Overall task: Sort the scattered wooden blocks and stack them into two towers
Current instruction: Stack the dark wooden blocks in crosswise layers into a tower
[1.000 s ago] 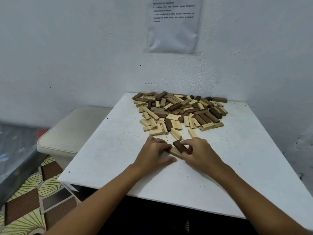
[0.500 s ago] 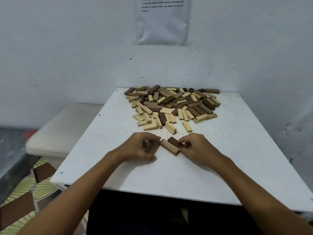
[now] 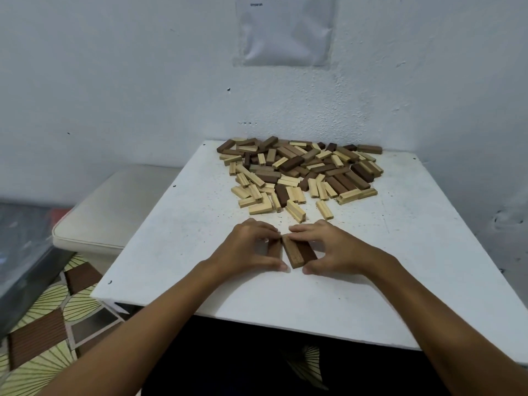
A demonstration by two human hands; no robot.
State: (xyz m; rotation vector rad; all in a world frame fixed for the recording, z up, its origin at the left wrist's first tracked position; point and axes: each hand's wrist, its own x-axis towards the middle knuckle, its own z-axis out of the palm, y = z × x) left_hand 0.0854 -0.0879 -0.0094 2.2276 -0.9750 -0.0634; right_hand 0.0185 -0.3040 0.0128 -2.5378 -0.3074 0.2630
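Here the white table [image 3: 177,244] carries everything. The big heap of scattered blocks [image 3: 297,174], light and dark mixed, lies at its far edge against the wall, well ahead of both my hands. Close to me, three brown blocks [image 3: 295,254] lie flat side by side, their long axes running away from me and tilted slightly left. My left hand [image 3: 248,250] curls round the leftmost one, thumb at the near end, fingers at the far end. My right hand [image 3: 334,248] pinches the other two the same way. I judge the next move is squeezing them flush into a first layer; both hands sit equally close. The sheet on the wall [image 3: 285,30] bears print too blurred to read.
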